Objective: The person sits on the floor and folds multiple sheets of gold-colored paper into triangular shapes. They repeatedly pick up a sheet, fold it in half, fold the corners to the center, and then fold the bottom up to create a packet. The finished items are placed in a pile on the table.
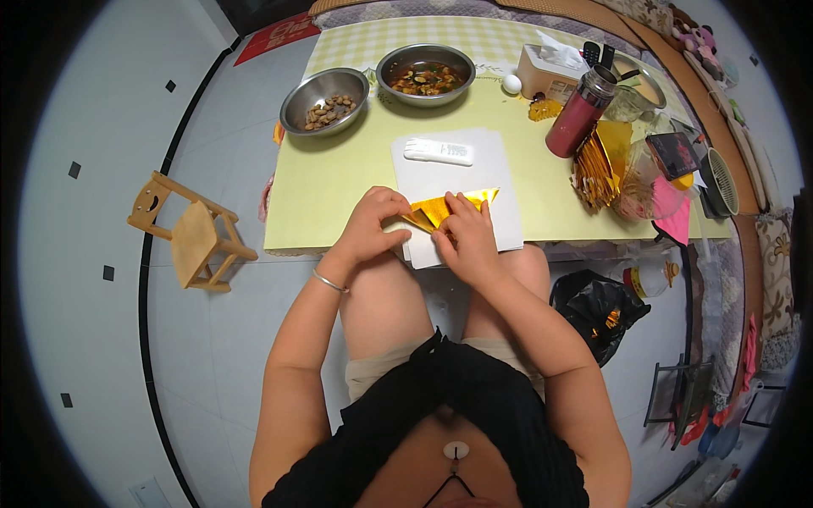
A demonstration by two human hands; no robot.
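Note:
A piece of shiny gold foil paper (430,212), folded into a pointed shape, lies over the white paper sheets (501,173) at the table's near edge. My left hand (373,224) is closed on its left end, fingers above and thumb below. Pressing on its middle and right part is my right hand (468,240), its fingers bent over the foil and hiding some of it. Just beyond the foil, on the same sheets, rests a slim white oblong object (439,151) with grey print.
Metal bowls, one with nuts (292,114) and one with reddish food (461,82), stand at the back. To the right are a red flask (579,118), a tissue box (532,74), a gold paper bundle (597,173) and a black bag (593,300). A wooden chair (199,241) stands left.

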